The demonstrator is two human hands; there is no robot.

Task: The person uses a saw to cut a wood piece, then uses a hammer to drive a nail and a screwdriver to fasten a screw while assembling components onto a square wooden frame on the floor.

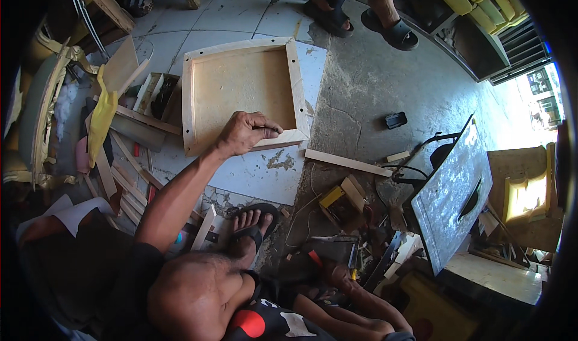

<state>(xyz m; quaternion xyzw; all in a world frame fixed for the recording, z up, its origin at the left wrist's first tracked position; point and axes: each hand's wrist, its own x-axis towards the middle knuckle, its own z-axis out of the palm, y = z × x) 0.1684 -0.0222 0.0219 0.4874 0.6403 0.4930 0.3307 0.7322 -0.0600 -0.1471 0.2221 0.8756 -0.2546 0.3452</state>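
A shallow wooden box (188, 94), a pale frame round a thin panel, lies on a white board on the floor. Several dark holes dot its rim. My left hand (250, 133) rests at the near rim close to the right corner, thumb and fingers pinched together. Whatever they may hold is too small to make out. Low in the picture, my right hand (340, 276) is down in shadow among tools and scraps, beside a small red piece (315, 258). Its fingers are too dark to read.
Wood offcuts (129, 190) and a yellow cloth (103, 115) lie at left. A wooden strip (346, 162), an open carton (343, 202) and a tilted metal-topped saw table (451, 190) stand at right. A small black tray (395, 120) sits on the floor. Another person's sandalled feet (391, 31) are beyond.
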